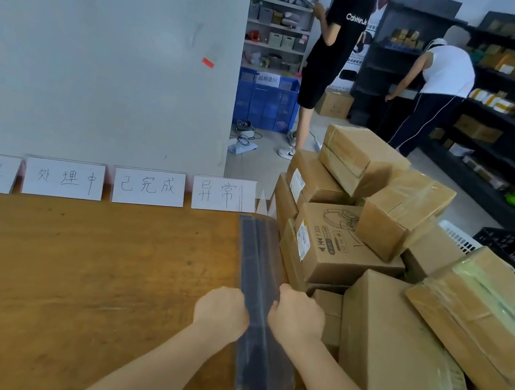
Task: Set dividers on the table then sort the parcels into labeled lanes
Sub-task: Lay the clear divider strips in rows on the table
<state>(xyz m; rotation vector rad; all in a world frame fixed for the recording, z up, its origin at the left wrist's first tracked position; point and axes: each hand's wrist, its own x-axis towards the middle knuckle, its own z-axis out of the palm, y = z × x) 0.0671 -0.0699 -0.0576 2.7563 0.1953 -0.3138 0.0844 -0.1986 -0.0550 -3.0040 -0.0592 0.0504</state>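
Left hand (pixel 222 311) and right hand (pixel 297 319) grip the dividers (pixel 258 255) at 3 o'clock on the bench (pixel 69 266), step one; next, probably, lay one toward the 12 o'clock labels (pixel 149 189).

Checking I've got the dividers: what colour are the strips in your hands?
Dark translucent grey; the dividers show best in the head view.

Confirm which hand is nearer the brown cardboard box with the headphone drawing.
Right. The right hand grips the long dark grey divider strips just below and left of the brown cardboard headphone box; the left hand grips their other side, farther from it.
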